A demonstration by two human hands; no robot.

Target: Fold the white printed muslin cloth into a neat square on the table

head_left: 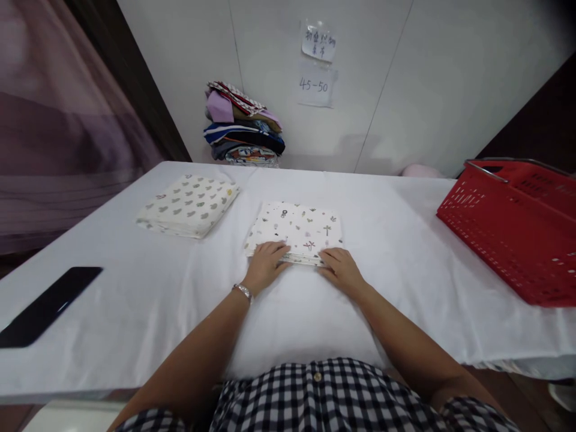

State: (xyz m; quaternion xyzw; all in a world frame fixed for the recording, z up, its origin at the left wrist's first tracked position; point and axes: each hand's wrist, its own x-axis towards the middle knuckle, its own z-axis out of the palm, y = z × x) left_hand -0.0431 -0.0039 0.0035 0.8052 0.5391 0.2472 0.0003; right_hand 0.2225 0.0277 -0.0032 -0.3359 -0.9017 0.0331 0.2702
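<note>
A white folded cloth (299, 225) with small palm trees and animal prints lies flat in front of me on the table. My left hand (266, 264) grips its near left corner, fingers on top and thumb at the front edge. At the near right corner my right hand (342, 269) holds it the same way, fingers closed over the edge. Several layers show along the near side of the cloth. To the left lies another folded cloth (191, 204), white with grey-green prints, untouched by either hand.
A white-covered table (400, 240) spreads before me. At the left edge lies a black phone-like slab (49, 306). A red plastic basket (517, 234) stands on the right. Behind the table, by the wall, rises a stack of folded fabrics (245, 129).
</note>
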